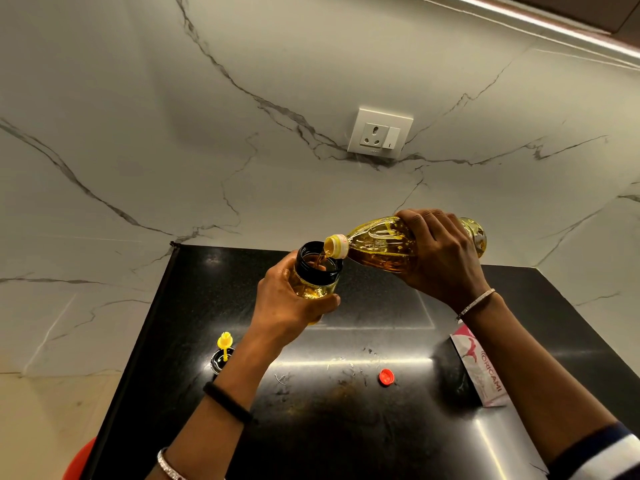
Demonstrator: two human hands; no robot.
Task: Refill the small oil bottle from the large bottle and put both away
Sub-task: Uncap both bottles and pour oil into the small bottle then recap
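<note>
left hand (291,299) wrapped round the small bottle (318,275), holding it up off the tabletop (346,427), mouth open and facing up. right hand (440,258) clamped over the body of the large bottle (381,244), which is tipped near flat with its neck pointing to 9 o'clock and its mouth just over the small bottle's rim on the 2 o'clock side. thin oil stream (320,259) runs from one mouth into the other. small bottle looks part full, exact level hidden by fingers

risks as I read it:
- both bottles are in the air, nothing braced. a small wobble of either hand and the stream misses the rim, so oil goes down the left fingers and onto the tabletop
- large bottle holds plenty and the tilt is steep. a glug as air goes in could surge the flow over the rim
- level is hard to read behind the black collar and the hand, so overfill is likely unless the tilt is backed off early
- oily bottle means a slippery grip, and a slip drops it

further out: red cap (386,377) at 5 o'clock of the small bottle, lid (223,355) with yellow spout at 7 o'clock, both loose on the tabletop and well apart. pink pack (481,372) at 4 o'clock, near the right wrist, and a spill that way would soak it
</note>
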